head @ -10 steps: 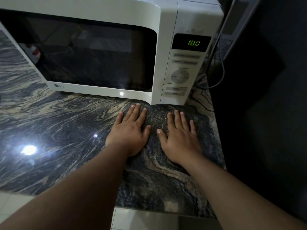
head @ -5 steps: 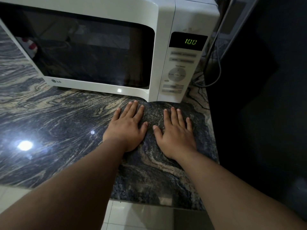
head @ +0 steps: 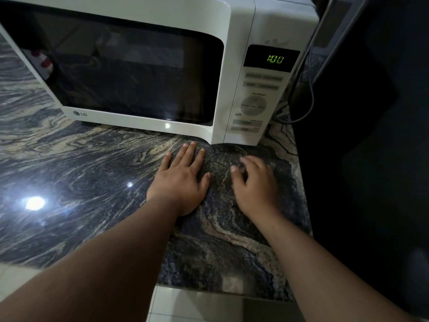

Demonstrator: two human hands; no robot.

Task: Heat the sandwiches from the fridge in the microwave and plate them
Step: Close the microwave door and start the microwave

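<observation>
The white LG microwave (head: pixel 148 66) sits shut on the marble counter (head: pixel 76 173), its display (head: pixel 275 59) reading 1:00; no sandwiches can be made out through the dark door. Left hand (head: pixel 180 182) lies flat, fingers spread; right hand (head: pixel 256 182) is blurred, fingers loosely curled, holding nothing. It should reach for the lower panel buttons (head: pixel 246 125) and press start firmly once

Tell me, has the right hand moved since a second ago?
Yes. The right hand was flat on the countertop; now its blurred fingers curl and lift toward the microwave panel.
</observation>
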